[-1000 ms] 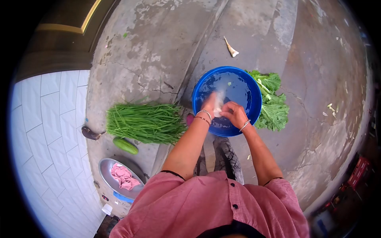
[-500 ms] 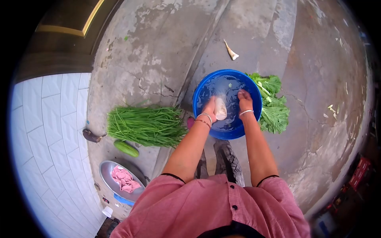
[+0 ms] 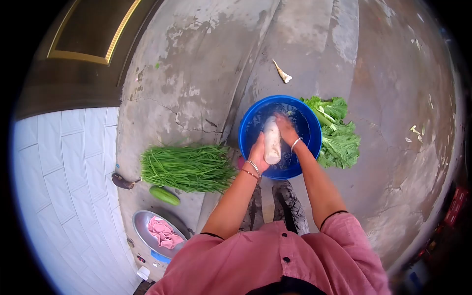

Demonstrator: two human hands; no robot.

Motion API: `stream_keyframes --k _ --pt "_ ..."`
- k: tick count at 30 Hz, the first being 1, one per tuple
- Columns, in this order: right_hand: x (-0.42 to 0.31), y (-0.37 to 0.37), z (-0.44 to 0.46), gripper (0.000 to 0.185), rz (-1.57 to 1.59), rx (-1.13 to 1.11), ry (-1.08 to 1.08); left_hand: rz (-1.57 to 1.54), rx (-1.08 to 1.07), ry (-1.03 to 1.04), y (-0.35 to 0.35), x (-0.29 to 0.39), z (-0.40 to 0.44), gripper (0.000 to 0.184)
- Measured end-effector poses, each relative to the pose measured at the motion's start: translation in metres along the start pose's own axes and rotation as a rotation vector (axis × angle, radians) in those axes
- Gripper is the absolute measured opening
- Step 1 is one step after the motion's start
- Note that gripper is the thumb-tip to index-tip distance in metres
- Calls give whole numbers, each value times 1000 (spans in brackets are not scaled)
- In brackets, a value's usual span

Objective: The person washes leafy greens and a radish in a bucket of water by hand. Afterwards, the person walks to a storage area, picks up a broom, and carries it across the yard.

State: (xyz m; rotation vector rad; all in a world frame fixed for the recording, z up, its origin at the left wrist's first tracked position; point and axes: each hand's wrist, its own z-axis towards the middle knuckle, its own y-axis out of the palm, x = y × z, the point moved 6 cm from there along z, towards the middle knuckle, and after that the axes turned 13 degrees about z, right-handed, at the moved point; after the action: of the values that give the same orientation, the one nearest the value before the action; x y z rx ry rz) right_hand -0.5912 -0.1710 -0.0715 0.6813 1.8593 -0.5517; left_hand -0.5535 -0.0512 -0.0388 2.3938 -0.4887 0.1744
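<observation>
A thick white radish [image 3: 272, 147] is held slanting over the water in a round blue basin [image 3: 242, 142]. My left hand [image 3: 256, 151] is closed around its left side, near the blunt lower end. Against the upper right side of the radish lies my right hand [image 3: 286, 129], its fingers smeared by motion, so their grip does not show clearly. Water with small floating bits fills the basin. Both wrists wear bracelets.
Leafy greens [image 3: 339, 142] lie against the basin's right side. To the left are a bundle of green chives [image 3: 187, 169], a cucumber [image 3: 164, 195], an eggplant [image 3: 122, 181] and a metal bowl [image 3: 142, 226] with a pink cloth [image 3: 163, 233]. Beyond the basin lies a cut root tip [image 3: 282, 73].
My right hand has moved left from the basin's right side onto the radish. The radish has come up higher and shows more of its length. The whole view has shifted slightly.
</observation>
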Motion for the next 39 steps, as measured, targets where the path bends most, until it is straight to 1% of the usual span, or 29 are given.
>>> stream_keyframes --k 2,4,5,7,9,10,11,13,14,15,17,18,19,20,21,23,25,26,27,29,30,31,33,34,35,36,37,38,39 --pt "7 -2 7 45 110 32 66 17 4 -16 9 -2 -10 51" --pt "-6 5 5 41 -78 169 -33 73 -25 31 4 -4 -9 53" --pt "-17 7 -8 41 -80 171 -33 73 -27 29 9 -3 -14 53" --pt "-57 44 -55 38 -859 -280 -238 15 -10 18 24 5 -21 57" --pt "-74 51 -91 40 -343 -85 -239 143 -110 8 16 6 -18 61" --pt "-101 47 -103 43 -169 -41 -228 173 -49 36 17 7 -21 61" --pt "-100 40 -95 43 -169 -37 -230 206 10 64 20 7 -22 60" --pt "-79 33 -67 44 -338 -251 -92 161 -5 118 24 3 -21 59" --pt "-52 22 -50 51 -64 -16 64 118 -24 176 27 5 -20 58" --pt "-41 13 -34 59 13 14 169 124 -23 169 21 2 -22 58" --pt "-26 -7 -11 58 -4 277 184 -45 -368 27 21 -4 -34 54" --pt "-26 -7 -3 58 8 282 184 -221 -307 -51 33 -1 -48 53" --pt "-18 -10 0 55 438 403 257 -211 -304 -54 44 1 -59 53" --pt "-9 -8 -2 52 869 514 327 -406 -294 -114 53 -1 -69 52" --pt "-10 -8 -2 52 875 517 324 -602 -285 -172 57 -3 -75 51" --pt "-4 2 -2 46 1190 446 450 -688 -309 -183 51 -6 -75 50" --pt "-5 -5 0 44 1135 406 415 -419 -252 -176 41 -8 -74 50" --pt "-3 -6 0 43 1079 365 387 -126 -200 -228 36 -8 -68 45" --pt "1 -7 0 43 1080 365 394 -129 -195 -230 34 -6 -68 45" --pt "1 -25 6 48 536 440 266 294 51 -178 19 0 -66 40" --pt "2 -29 9 62 311 481 245 359 38 -169 20 4 -63 42" --pt "6 -28 10 62 313 484 242 363 36 -168 23 6 -61 42" --pt "-1 -17 -4 72 380 437 270 544 42 -61 34 11 -61 42" --pt "-4 -10 -10 70 292 365 212 541 43 -59 28 11 -55 42" --pt "-2 -1 -19 68 206 293 154 419 20 -112 15 6 -43 42" --pt "-18 12 -39 60 -33 123 211 298 -5 -164 3 0 -31 41" --pt "-26 23 -58 55 -61 88 177 298 -5 -163 -6 -4 -20 41" --pt "-41 31 -76 50 61 78 93 174 -44 -124 -11 -8 -7 41" --pt "-50 36 -90 49 55 29 52 50 -81 -85 -12 -10 -1 40"
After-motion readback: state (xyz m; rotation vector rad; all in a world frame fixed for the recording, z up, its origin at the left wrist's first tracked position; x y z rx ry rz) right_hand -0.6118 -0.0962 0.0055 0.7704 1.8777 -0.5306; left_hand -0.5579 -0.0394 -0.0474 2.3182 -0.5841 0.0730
